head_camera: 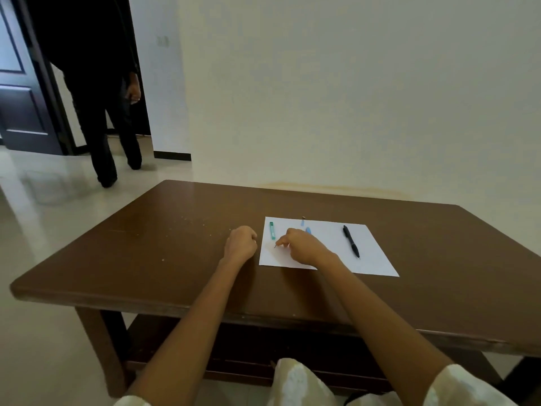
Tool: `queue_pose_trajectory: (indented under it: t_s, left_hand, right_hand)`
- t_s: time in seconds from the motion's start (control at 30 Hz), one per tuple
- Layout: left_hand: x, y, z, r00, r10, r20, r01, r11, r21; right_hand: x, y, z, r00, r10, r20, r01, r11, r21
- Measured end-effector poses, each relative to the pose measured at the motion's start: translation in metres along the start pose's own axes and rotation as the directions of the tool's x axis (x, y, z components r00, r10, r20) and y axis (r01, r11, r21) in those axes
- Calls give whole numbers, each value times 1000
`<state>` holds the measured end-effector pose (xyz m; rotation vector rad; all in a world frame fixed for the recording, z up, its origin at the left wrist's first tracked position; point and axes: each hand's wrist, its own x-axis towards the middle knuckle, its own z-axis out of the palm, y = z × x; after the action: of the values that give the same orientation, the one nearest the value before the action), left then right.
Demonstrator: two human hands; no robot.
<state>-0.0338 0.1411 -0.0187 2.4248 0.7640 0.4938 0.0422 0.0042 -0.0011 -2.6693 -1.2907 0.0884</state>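
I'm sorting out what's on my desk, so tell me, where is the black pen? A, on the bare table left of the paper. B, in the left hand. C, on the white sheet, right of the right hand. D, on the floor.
C: the black pen lies on the white sheet, apart from the right hand, which pinches a thin dark stick.

A brown wooden table stands against a cream wall on pale glossy floor.
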Motion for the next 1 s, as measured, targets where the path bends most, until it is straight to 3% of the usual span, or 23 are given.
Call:
queue_pose_trajectory:
  t_s: [0.3, 0.53, 0.8, 1.0]
  left_hand:
    - [14, -9, 1, 997, 43, 65, -42, 999, -17]
    - [14, 0, 2, 993, 51, 107, -55, 998, 39]
    - [18, -1, 2, 994, 102, 44, -106, 991, 78]
    - [24, -8, 0, 982, 175, 76, -181, 980, 87]
  right_hand:
    - [13, -9, 15, 998, -41, -37, 41, 999, -21]
    - [17, -10, 15, 1000, -5, -18, 7, 992, 122]
    - [16, -2, 9, 998, 32, -54, -19, 976, 218]
    - [17, 2, 15, 998, -14, -65, 20, 996, 88]
